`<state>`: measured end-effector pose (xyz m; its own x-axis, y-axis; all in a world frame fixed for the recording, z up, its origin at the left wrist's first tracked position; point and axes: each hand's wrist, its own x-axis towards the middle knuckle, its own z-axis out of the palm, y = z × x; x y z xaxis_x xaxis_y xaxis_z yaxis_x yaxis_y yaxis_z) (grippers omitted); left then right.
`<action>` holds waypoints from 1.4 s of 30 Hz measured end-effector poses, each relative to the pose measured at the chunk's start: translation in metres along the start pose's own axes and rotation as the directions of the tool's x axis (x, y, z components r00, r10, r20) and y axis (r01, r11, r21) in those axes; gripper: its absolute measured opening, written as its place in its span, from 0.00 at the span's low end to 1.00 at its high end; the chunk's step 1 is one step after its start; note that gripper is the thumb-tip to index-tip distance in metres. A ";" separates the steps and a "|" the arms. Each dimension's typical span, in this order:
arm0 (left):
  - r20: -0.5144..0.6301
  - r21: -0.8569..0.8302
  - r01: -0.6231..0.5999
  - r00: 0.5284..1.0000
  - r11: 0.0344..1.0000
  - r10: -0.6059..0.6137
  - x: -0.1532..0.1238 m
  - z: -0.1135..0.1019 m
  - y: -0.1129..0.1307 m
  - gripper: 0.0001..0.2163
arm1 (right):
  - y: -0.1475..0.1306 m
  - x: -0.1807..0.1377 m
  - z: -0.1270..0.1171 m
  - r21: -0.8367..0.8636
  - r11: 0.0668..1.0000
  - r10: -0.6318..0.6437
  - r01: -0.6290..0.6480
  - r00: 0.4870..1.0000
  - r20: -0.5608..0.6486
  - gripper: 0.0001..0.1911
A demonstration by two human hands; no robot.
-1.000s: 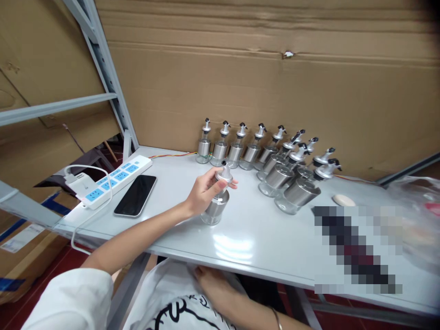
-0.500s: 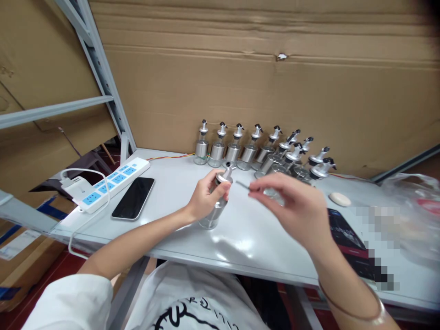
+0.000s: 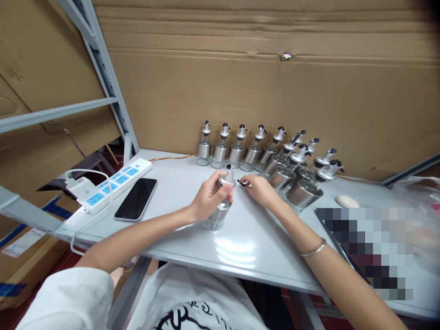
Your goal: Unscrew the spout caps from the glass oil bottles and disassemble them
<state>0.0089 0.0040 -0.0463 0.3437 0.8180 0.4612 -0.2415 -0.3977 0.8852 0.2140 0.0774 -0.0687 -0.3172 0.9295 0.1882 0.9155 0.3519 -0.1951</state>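
Observation:
Fingers wrapped round its neck, my left hand [image 3: 208, 200] holds an oil bottle [image 3: 217, 217] upright on the table. The bottle is clear glass with a metal sleeve and a silver pour spout [image 3: 229, 173], whose tip shows no black flap like those on the bottles behind. Just right of the spout, my right hand [image 3: 260, 189] pinches a small black spout cap [image 3: 242, 183] between its fingertips. A small gap separates this cap from the spout. My left fingers partly hide the bottle's neck.
Several similar oil bottles [image 3: 253, 155] with black flaps stand along the cardboard wall [image 3: 206, 87] and to the right. On the left lie a phone [image 3: 136, 200] and a white power strip [image 3: 115, 184]. A pale oval object [image 3: 347, 201] and a plastic bag [image 3: 421, 197] are at right.
My right hand has moved forward and left, away from me, bringing the black cap beside the spout. My left hand keeps its hold on the bottle. The view has shifted slightly.

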 end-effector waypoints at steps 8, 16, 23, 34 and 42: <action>-0.019 0.009 -0.009 1.000 1.000 0.010 -0.002 0.001 -0.001 0.20 | -0.125 -0.087 -0.066 -0.178 0.967 -0.232 0.180 0.912 -0.339 0.10; -0.021 0.011 -0.008 1.000 1.000 0.008 -0.002 0.000 -0.002 0.21 | -0.304 -0.084 -0.007 0.157 0.565 -0.784 0.810 0.587 -0.203 0.11; -0.025 0.041 -0.022 0.999 0.999 0.023 -0.006 0.000 -0.001 0.21 | -0.360 -0.054 0.033 0.453 0.484 -0.848 0.749 0.529 0.033 0.12; -0.038 0.015 -0.015 0.999 1.000 0.016 -0.007 0.003 -0.002 0.22 | -0.315 -0.069 0.006 -0.006 0.588 -0.780 0.809 0.565 -0.267 0.13; 0.009 -0.110 0.008 1.000 0.994 -0.007 -0.010 -0.002 0.000 0.20 | -0.185 -0.080 -0.040 -0.348 0.382 -0.614 0.856 -0.046 -0.788 0.10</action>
<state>0.0031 -0.0037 -0.0510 0.3532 0.8171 0.4557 -0.3376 -0.3429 0.8766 0.0799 -0.0665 -0.0093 -0.3527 -0.3459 0.8694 0.1645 0.8918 0.4215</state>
